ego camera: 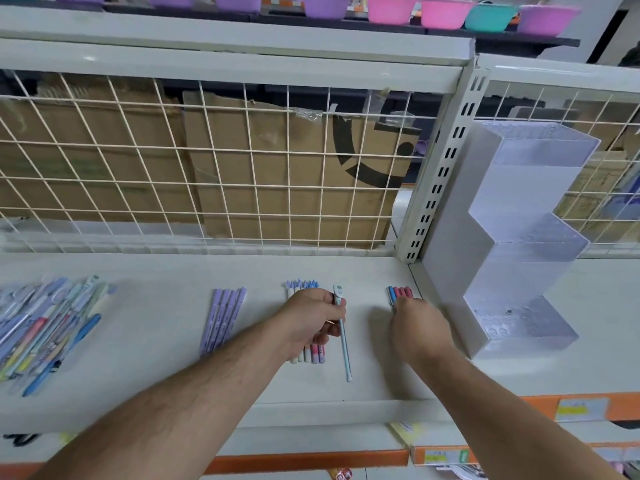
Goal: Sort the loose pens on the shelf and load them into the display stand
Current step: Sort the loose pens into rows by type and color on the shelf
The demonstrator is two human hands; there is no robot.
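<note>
1. Shop shelving, cream metal, with a wire grid back panel [221, 161]; flattened cardboard [277, 174] stands behind the grid.
2. Upper shelf: a row of plastic bowls [391, 8] in purple, pink and teal.
3. Shelf [156, 341]: flat and pale, carrying all the pens. Orange price rails [311, 460] run along its front edge and below.
4. Display stand [519, 244]: frosted clear plastic, three stepped compartments, upright at the right end of the shelf against the slotted post [440, 178]. No pens show in it.
5. Mixed pile of pens [45, 327]: far left of the shelf, unsorted, many colours, overlapping.
6. Purple pens [223, 318]: a neat group lying side by side, left of centre, apart from the pile.
7. White and pink pens [310, 355]: a group lying side by side at centre, partly covered by the left hand.
8. Light blue pen [344, 344]: long and slim, lying just right of that group.
9. Left hand [311, 320]: grip closed around the upper part of the light blue pen, fingers curled.
10. Red and blue pens [400, 293]: a small group near the stand; only their far ends show.
11. Right hand [419, 327]: lies over the red and blue pens, back of the hand up; whether its grip has closed on them cannot be told.
</note>
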